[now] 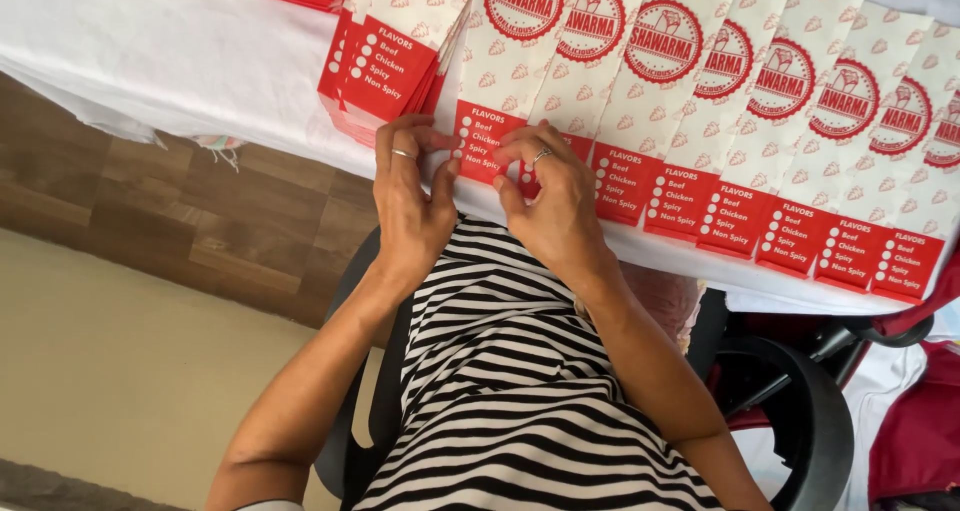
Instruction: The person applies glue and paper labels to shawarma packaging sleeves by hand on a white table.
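A head-worn camera looks down at a person's two hands working at the near edge of a table covered in white cloth.

At the left, near the table's top edge, lies a stack of red-and-white paper bags, too thick to count. To its right, a row of the same long paper sleeves is fanned along the near edge, each overlapping the next. About nine sleeves show in the row, though the overlap makes the count uncertain.

The left hand, wearing one ring, rests with fingers curled on the table edge just beside the leftmost sleeve, its fingertips touching the sleeve's left side. The right hand, also with one ring, is bent over the red bottom end of that sleeve and the next one, fingers pinched closed on the paper. Exactly how much paper it grips is hidden under the fingers.

The step in hand seems to be folding or pressing the bottom end of the leftmost sleeve. The next move would probably call for holding the paper flat while creasing it evenly.

Below the hands are a black-and-white striped garment and one dark chair.
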